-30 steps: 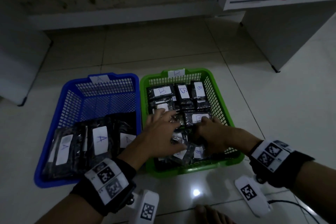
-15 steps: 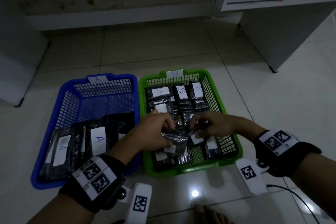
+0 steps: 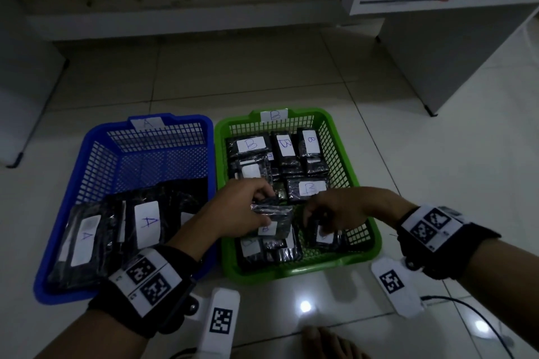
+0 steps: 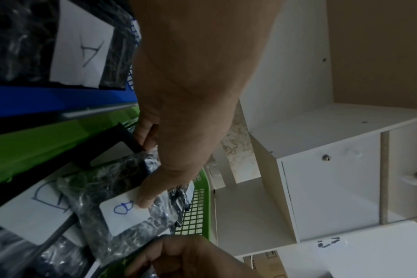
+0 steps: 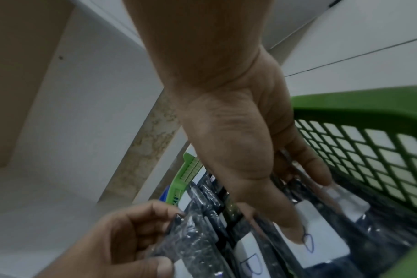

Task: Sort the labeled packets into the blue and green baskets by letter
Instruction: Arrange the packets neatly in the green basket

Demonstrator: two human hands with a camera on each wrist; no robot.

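The blue basket, tagged A, holds several black packets with A labels. The green basket, tagged B, holds several B packets. My left hand grips a black packet just above the green basket's near half. In the left wrist view my left hand has its thumb on that packet's B label. My right hand reaches down beside it, fingers curled round another packet in the basket. In the right wrist view its thumb rests on that packet's label.
Both baskets sit side by side on a pale tiled floor. A white cabinet stands at the far right, and a low white ledge runs along the back. A cable trails at the near right. A bare foot shows at the bottom edge.
Both hands rose from the packet pile in the green basket. My left hand came up holding a packet. My right hand let go of it and dropped to another packet at the near right.
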